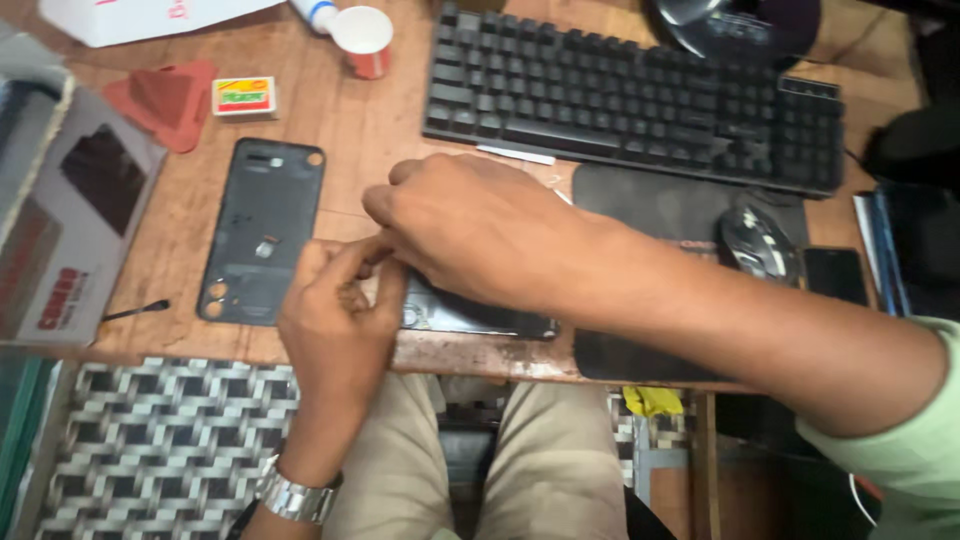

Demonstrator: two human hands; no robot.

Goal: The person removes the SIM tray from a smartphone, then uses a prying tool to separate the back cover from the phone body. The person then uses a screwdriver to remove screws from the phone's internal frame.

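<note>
Both our hands meet at the desk's (pixel 360 130) near edge, over a dark phone body (pixel 480 318) lying flat there. Our left hand (pixel 335 320) is curled, fingers pinched at the phone's left end; our right hand (pixel 470 225) lies across it from the right, fingertips touching the left hand's. Can't tell what, if anything, sits in the pinch. Detached dark back cover (pixel 262 230) lies flat just left of the hands. Black keyboard (pixel 630 95) along the far edge, mouse (pixel 758 245) on a dark pad (pixel 650 205) to the right. Small box (pixel 244 97) and red-white cup (pixel 364 40) near the far-left corner.
</note>
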